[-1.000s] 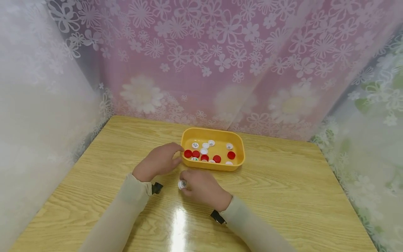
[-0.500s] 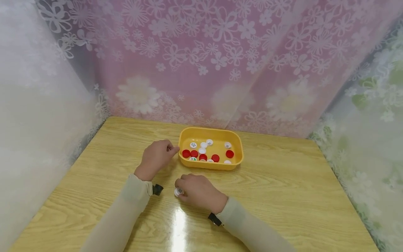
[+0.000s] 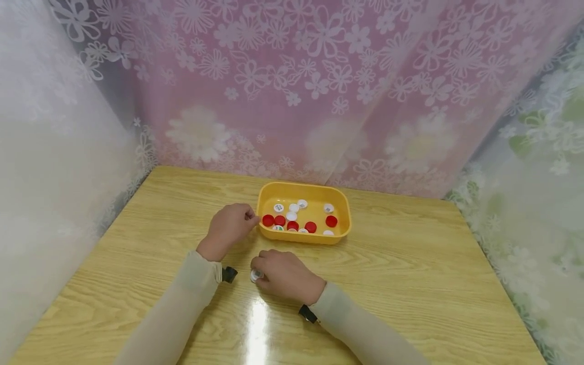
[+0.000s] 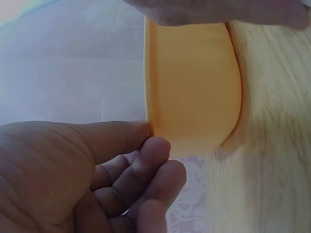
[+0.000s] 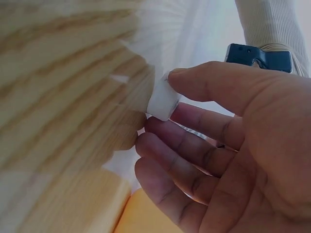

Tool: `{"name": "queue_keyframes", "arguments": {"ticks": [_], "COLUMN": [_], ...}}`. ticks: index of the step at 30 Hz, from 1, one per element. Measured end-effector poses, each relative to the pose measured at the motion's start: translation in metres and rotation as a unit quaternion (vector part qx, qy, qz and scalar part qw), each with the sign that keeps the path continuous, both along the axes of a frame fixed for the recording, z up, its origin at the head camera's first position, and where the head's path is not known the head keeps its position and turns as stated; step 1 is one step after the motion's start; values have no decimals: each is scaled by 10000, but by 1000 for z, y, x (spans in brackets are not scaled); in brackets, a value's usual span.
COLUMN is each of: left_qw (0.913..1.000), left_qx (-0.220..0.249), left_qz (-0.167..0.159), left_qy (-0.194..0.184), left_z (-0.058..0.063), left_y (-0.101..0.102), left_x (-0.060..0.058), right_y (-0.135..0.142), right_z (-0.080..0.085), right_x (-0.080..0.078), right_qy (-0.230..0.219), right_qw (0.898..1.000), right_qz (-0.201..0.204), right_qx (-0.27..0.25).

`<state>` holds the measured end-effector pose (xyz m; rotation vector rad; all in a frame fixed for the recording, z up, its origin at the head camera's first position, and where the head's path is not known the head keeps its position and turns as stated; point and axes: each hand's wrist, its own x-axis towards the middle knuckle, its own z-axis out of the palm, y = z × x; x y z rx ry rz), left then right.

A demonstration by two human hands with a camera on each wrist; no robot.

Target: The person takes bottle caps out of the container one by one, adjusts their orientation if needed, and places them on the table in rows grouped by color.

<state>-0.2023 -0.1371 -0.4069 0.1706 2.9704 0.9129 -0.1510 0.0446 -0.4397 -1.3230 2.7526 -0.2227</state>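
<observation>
In the head view, my right hand [image 3: 286,276] is low over the table in front of a yellow plastic tray [image 3: 348,223]. It pinches a white bottle cap [image 3: 256,275] between thumb and fingers. The right wrist view has this cap [image 5: 163,100] on edge, close to the wood surface, with the thumb on its top side. My left hand [image 3: 229,226] is at the tray's left end, thumb and index finger pinching the rim; the left wrist view shows these fingertips at the tray wall [image 4: 194,87]. Several red caps [image 3: 311,227] and white caps [image 3: 291,216] lie loose inside the tray.
The wooden table [image 3: 401,284] stretches out on both sides of the tray. Behind it hangs a pink floral curtain [image 3: 274,116], with pale curtains at left and right. A bright light reflection runs along the table's front middle.
My right hand has drawn the white cap slightly left and nearer to me, down by the table. The left fingers, earlier spread over the tray's rim, are now more curled at it.
</observation>
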Motion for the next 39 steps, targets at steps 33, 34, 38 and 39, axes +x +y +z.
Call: {"name": "queue_keyframes", "arguments": {"ticks": [33, 34, 38, 39], "left_qw": [9995, 9994, 9994, 9994], "left_qx": [-221, -232, -202, -189], "left_qz": [-227, -239, -276, -283], "left_qy": [-68, -66, -17, 4], "left_z": [-3, -3, -3, -3], "left_y": [-8, -7, -4, -3], "left_x": [-3, -3, -3, -3], "right_y": [104, 104, 102, 102], "right_z": [55, 52, 45, 44], "right_x": [-171, -173, -174, -173], "right_qy": [-466, -588, -782, -743], "right_qw": [9701, 9661, 9518, 9502], "right_qz": [-1871, -1989, -2377, -2403], "right_qx": [1476, 1536, 1775, 1840]}}
